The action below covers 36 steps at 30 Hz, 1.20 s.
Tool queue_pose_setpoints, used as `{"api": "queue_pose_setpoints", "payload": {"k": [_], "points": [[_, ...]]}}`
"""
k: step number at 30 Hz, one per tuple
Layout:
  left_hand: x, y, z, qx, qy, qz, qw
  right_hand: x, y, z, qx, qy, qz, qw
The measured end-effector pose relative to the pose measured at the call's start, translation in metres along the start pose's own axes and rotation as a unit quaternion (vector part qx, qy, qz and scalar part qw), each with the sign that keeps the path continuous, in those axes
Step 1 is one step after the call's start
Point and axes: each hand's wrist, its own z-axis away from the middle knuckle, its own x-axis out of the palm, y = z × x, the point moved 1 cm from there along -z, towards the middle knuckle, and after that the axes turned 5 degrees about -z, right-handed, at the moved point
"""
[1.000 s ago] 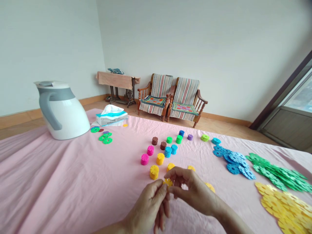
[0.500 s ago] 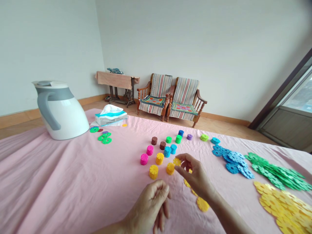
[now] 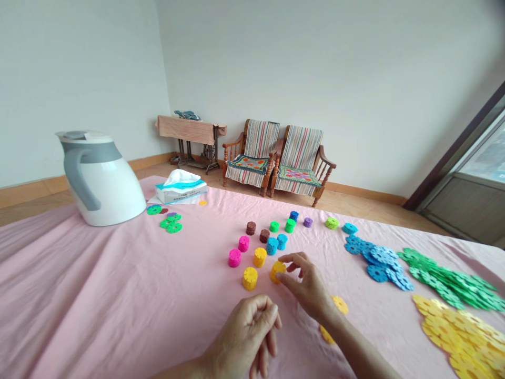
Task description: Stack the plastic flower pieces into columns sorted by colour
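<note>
- Now the yellow disc point(image 3: 278, 266), which both hands held a sec ago, sits on top of the stack point(image 3: 275, 275). That's mid-cloth point(image 3: 118, 295), just right of a 2nd stack point(image 3: 250, 278).
- Right hand point(image 3: 305, 284) carried it over alone; thumb & index are closed on the stack's top, other fingers loosely apart.
- Left hand point(image 3: 252, 329) stayed back near us, curled shut (we see nothing in it).
- So, by our read, the stack is one disc taller.
- Stack stands upright, long axis vertical; the disc lies flat, face up, approx. level.
</note>
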Motion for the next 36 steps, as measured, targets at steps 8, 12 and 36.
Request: {"api": "queue_pose_setpoints", "payload": {"k": [8,12,36], "points": [[0.0,0.0,0.0,-0.002,-0.005,0.004,1.0,0.003,0.002,-0.002,0.009,-0.002,-0.005,1.0],[0.0,0.001,0.001,-0.004,-0.004,-0.002,1.0,0.004,0.004,-0.001,0.005,-0.002,-0.003,1.0],[0.001,0.005,0.002,-0.012,0.007,-0.025,1.0,-0.059,0.049,-0.008,0.039,-0.03,0.169,0.984]]}}
